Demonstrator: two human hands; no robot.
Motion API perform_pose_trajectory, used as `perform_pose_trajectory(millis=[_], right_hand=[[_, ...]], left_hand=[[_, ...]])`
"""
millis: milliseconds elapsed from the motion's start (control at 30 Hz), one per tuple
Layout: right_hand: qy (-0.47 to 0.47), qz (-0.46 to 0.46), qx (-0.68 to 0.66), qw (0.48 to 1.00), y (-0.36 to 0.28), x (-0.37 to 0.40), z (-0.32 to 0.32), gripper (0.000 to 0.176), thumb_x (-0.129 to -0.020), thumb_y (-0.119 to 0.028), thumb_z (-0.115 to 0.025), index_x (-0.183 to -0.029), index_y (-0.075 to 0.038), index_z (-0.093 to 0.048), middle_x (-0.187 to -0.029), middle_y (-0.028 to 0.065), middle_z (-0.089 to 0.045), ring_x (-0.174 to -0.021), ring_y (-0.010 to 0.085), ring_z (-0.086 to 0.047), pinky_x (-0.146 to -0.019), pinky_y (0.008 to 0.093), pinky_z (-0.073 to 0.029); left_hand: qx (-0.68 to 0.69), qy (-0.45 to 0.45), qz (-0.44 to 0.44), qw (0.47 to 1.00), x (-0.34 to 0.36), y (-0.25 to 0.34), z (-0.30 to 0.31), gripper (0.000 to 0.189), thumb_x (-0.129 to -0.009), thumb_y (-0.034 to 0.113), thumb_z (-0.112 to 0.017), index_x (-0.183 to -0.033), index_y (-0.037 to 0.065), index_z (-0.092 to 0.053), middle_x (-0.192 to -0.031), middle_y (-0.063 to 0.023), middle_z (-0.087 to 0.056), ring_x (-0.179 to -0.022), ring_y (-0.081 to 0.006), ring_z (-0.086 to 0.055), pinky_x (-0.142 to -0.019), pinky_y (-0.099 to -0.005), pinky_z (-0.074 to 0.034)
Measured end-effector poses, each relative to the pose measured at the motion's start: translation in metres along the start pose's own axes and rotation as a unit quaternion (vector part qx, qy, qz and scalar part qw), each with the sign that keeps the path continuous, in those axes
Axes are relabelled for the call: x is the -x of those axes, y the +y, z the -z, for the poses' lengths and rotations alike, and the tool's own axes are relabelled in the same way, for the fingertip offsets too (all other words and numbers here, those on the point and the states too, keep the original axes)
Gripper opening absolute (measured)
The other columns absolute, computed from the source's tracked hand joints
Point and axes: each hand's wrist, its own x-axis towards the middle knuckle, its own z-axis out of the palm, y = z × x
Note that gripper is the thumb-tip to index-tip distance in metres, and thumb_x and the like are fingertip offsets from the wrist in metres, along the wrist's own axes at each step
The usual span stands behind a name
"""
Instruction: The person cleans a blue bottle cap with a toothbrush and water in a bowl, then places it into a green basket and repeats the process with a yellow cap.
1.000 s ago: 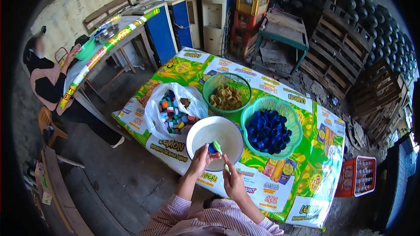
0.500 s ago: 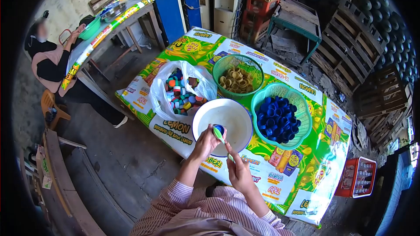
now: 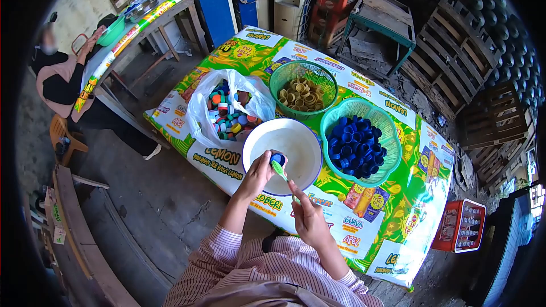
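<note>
My left hand (image 3: 257,177) is closed around a blue bottle cap (image 3: 277,158), its open side facing up. In my right hand (image 3: 310,222) is a slim green-and-white tool that looks like a toothbrush (image 3: 279,169), its head at the cap's near edge. Both hands are over the near side of a white enamel basin (image 3: 314,142) with a blue rim. Just beyond it stand a green basket (image 3: 304,115) of tan caps and a mint-green basket (image 3: 391,162) heaped with blue caps. A white plastic bag (image 3: 200,119) of mixed coloured caps sits to the left.
A bright printed sheet covers the table (image 3: 364,244). Across the floor on the left, a person (image 3: 60,74) sits at another table with a green bowl (image 3: 112,31). Red crate (image 3: 462,226) stands by the right edge; wooden pallets (image 3: 449,51) lean behind.
The view has shifted slightly, moving the table and its contents a little up and left. My hands still hold the cap and toothbrush; the brush head has moved slightly toward the cap's near edge.
</note>
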Motion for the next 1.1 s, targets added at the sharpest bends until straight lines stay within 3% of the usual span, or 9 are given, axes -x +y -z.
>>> perform_pose_trajectory(millis=[67, 300, 433, 567, 667, 933, 1000, 1033, 1100], right_hand=[[-0.013, -0.033, 0.034, 0.999, 0.0, 0.0, 0.007, 0.047, -0.082, 0.006, -0.045, -0.127, -0.007, -0.042, -0.077, 0.019, -0.059, -0.059, 0.0258, -0.059, -0.058, 0.0327, -0.046], [-0.001, -0.083, 0.21, 0.974, -0.003, 0.0, 0.014, 0.05, -0.081, 0.003, -0.049, -0.128, -0.013, -0.042, -0.077, 0.0183, -0.057, -0.06, 0.0318, -0.057, -0.055, 0.0387, -0.046], [0.078, -0.033, 0.123, 0.989, 0.004, 0.002, 0.009, 0.054, -0.082, -0.001, -0.049, -0.132, -0.018, -0.036, -0.069, 0.0134, -0.052, -0.053, 0.0303, -0.056, -0.049, 0.0418, -0.044], [0.043, -0.002, 0.096, 0.994, 0.019, 0.005, -0.003, 0.053, -0.082, 0.0, -0.047, -0.132, -0.016, -0.035, -0.074, 0.0168, -0.055, -0.056, 0.0335, -0.057, -0.051, 0.0436, -0.044], [0.124, -0.042, 0.07, 0.989, 0.025, 0.002, -0.007, 0.051, -0.08, 0.008, -0.044, -0.129, -0.005, -0.037, -0.07, 0.0225, -0.056, -0.056, 0.0316, -0.056, -0.055, 0.0359, -0.044], [0.089, -0.043, 0.022, 0.995, 0.026, 0.002, -0.017, 0.051, -0.082, 0.006, -0.042, -0.131, -0.005, -0.033, -0.056, 0.0162, -0.053, -0.049, 0.0265, -0.055, -0.052, 0.0331, -0.045], [0.054, -0.115, -0.031, 0.991, 0.016, 0.004, -0.015, 0.052, -0.081, 0.005, -0.044, -0.131, -0.007, -0.033, -0.094, 0.0311, -0.056, -0.082, 0.0424, -0.058, -0.07, 0.0424, -0.047], [0.065, 0.018, 0.022, 0.998, 0.026, 0.004, -0.022, 0.052, -0.081, 0.005, -0.044, -0.131, -0.007, -0.033, -0.094, 0.0311, -0.056, -0.081, 0.0408, -0.059, -0.067, 0.0408, -0.048], [0.058, -0.061, 0.038, 0.996, 0.028, 0.004, -0.022, 0.053, -0.081, 0.005, -0.044, -0.131, -0.007, -0.033, -0.085, 0.029, -0.058, -0.073, 0.0387, -0.061, -0.063, 0.0398, -0.048]], left_hand=[[-0.183, 0.101, 0.002, 0.978, 0.001, 0.007, -0.01, 0.045, -0.096, 0.034, -0.026, -0.103, -0.003, -0.05, -0.091, -0.0102, -0.056, -0.079, -0.0148, -0.056, -0.079, -0.0288, -0.046], [-0.179, 0.073, 0.006, 0.981, 0.003, -0.002, -0.013, 0.042, -0.096, 0.033, -0.028, -0.101, -0.003, -0.051, -0.086, -0.0089, -0.057, -0.073, -0.0129, -0.057, -0.075, -0.0265, -0.047], [-0.138, 0.105, 0.002, 0.985, 0.006, -0.009, -0.015, 0.042, -0.096, 0.033, -0.028, -0.099, -0.003, -0.05, -0.084, -0.009, -0.056, -0.072, -0.0142, -0.056, -0.074, -0.0293, -0.049], [-0.076, 0.12, 0.007, 0.99, 0.006, -0.005, -0.023, 0.042, -0.096, 0.033, -0.029, -0.097, -0.003, -0.05, -0.083, -0.0088, -0.056, -0.072, -0.015, -0.056, -0.074, -0.0307, -0.05], [-0.078, 0.128, 0.01, 0.989, 0.005, -0.012, -0.021, 0.042, -0.095, 0.035, -0.029, -0.094, -0.002, -0.05, -0.081, -0.0082, -0.055, -0.071, -0.0141, -0.055, -0.072, -0.0308, -0.05], [-0.039, 0.115, 0.003, 0.993, 0.005, -0.018, -0.023, 0.041, -0.096, 0.034, -0.029, -0.097, -0.001, -0.051, -0.081, -0.0084, -0.056, -0.071, -0.0144, -0.056, -0.07, -0.03, -0.05], [-0.039, 0.134, 0.004, 0.99, 0.004, -0.014, -0.026, 0.041, -0.096, 0.033, -0.028, -0.098, -0.001, -0.05, -0.082, -0.0086, -0.057, -0.072, -0.0153, -0.057, -0.07, -0.0307, -0.05], [-0.037, 0.132, 0.004, 0.991, 0.005, -0.015, -0.025, 0.041, -0.096, 0.033, -0.028, -0.098, -0.001, -0.05, -0.082, -0.0086, -0.057, -0.072, -0.0153, -0.057, -0.07, -0.0307, -0.05], [-0.044, 0.148, 0.016, 0.988, 0.005, -0.018, -0.019, 0.04, -0.096, 0.033, -0.029, -0.099, -0.001, -0.05, -0.08, -0.008, -0.057, -0.073, -0.0158, -0.058, -0.07, -0.0311, -0.05]])
